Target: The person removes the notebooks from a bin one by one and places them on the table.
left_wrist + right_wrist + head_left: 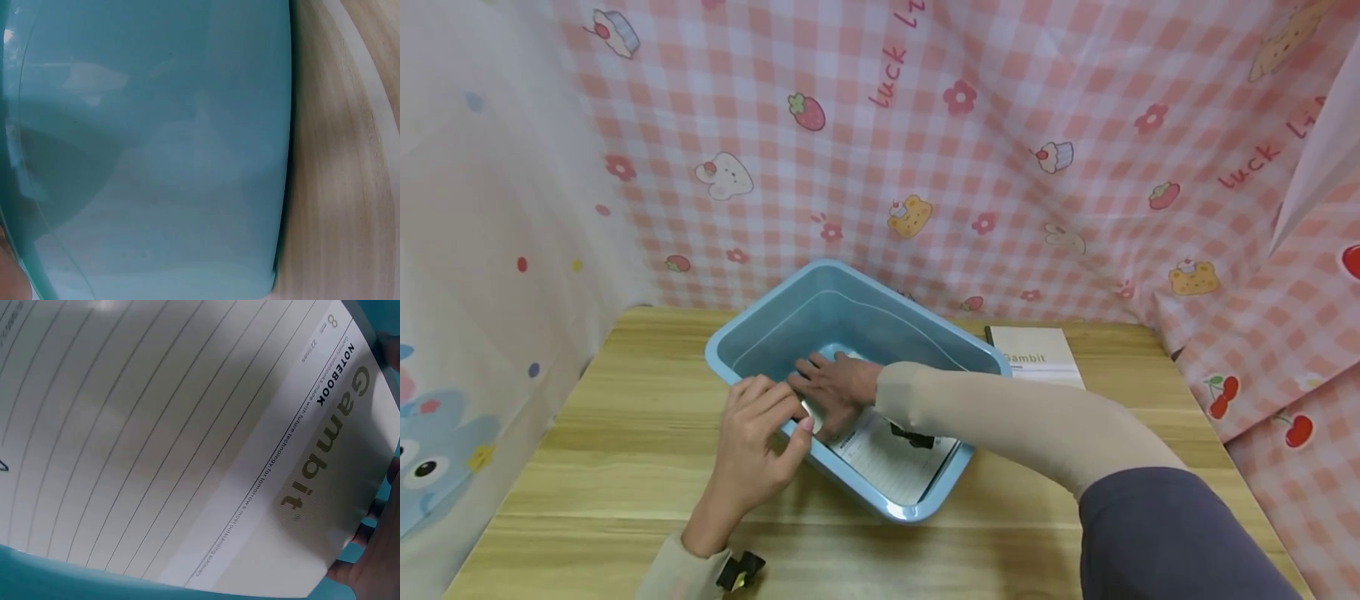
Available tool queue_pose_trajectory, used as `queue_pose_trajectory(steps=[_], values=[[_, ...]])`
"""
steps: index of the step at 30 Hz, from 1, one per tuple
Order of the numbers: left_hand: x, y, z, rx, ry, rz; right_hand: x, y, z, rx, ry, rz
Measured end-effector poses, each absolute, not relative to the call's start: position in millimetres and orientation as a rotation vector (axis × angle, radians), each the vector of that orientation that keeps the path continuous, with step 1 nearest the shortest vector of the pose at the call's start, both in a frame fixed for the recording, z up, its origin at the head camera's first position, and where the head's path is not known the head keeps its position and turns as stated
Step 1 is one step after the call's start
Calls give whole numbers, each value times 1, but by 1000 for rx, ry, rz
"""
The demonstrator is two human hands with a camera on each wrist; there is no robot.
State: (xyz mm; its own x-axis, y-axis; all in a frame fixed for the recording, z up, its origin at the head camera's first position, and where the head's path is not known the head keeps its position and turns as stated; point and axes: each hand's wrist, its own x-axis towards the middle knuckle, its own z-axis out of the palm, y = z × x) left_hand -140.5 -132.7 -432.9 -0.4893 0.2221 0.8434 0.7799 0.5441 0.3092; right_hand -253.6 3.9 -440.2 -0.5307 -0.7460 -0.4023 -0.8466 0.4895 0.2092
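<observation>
A blue plastic basin (917,508) stands at an angle on the table. My left hand (756,442) grips its near left rim, the fingers bent over the edge; the left wrist view is filled by the basin's smooth outer wall (175,156). My right hand (835,387) is down inside the basin, palm downward. It holds a white lined notebook (269,456) across the end printed "Gambit", with the fingertips (340,572) at one edge and the thumb at the other. In the head view my wrist covers part of the notebook (895,458) along the basin's near side.
Another Gambit notebook (1037,354) lies on the wooden table (617,433) behind the basin's right end. A pink checked cloth (850,167) hangs along the back, and a pale printed cloth (512,208) hangs at the left.
</observation>
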Motion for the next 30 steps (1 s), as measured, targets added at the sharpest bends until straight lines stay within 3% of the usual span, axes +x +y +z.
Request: queue_pose_trajectory(steps=[14,30], values=[[-140,-131,-433,-803,-2026,-899,-255,29,-420,-1494,2541,305],[-139,-130,-434,-797,-2021,-907,-251,32,-430,-1537,2491,220]])
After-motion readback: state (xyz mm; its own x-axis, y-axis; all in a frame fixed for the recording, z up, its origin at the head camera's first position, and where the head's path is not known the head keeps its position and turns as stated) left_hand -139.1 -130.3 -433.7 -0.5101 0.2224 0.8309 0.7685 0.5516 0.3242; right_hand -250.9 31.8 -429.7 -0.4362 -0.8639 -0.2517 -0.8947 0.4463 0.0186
